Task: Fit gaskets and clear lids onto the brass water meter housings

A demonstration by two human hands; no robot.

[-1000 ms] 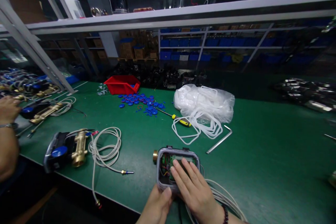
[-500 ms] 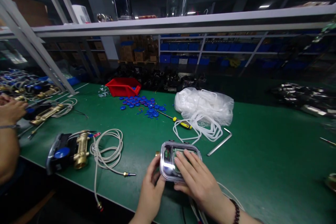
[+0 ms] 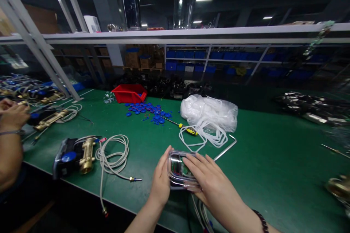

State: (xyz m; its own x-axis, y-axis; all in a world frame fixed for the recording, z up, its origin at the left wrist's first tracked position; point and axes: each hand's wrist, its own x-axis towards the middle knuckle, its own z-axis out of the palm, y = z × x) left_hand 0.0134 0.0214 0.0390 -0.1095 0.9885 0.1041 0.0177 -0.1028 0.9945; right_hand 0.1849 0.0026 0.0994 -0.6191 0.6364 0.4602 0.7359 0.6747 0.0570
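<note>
A clear-cased meter housing [image 3: 177,169] with a circuit board inside is tilted up above the green table [image 3: 273,167]. My left hand [image 3: 161,182] grips its left side, fingers curled round the case. My right hand [image 3: 210,182] lies over its top and right side, fingers pressed on it. White cables [image 3: 201,213] trail down from under the housing towards me. A finished meter [image 3: 73,154] with a brass body and a coiled white cable [image 3: 113,153] lies to the left.
A bag of white gasket rings [image 3: 209,113], a yellow-handled screwdriver [image 3: 184,127], an Allen key [image 3: 225,147], blue caps [image 3: 149,111] and a red bin [image 3: 128,93] lie further back. Another person's arm [image 3: 9,142] works at the left edge among more meters [image 3: 50,118].
Both hands have lifted the housing and tipped its open face away from me. My left hand has slid up its left side. The view has tilted upward.
</note>
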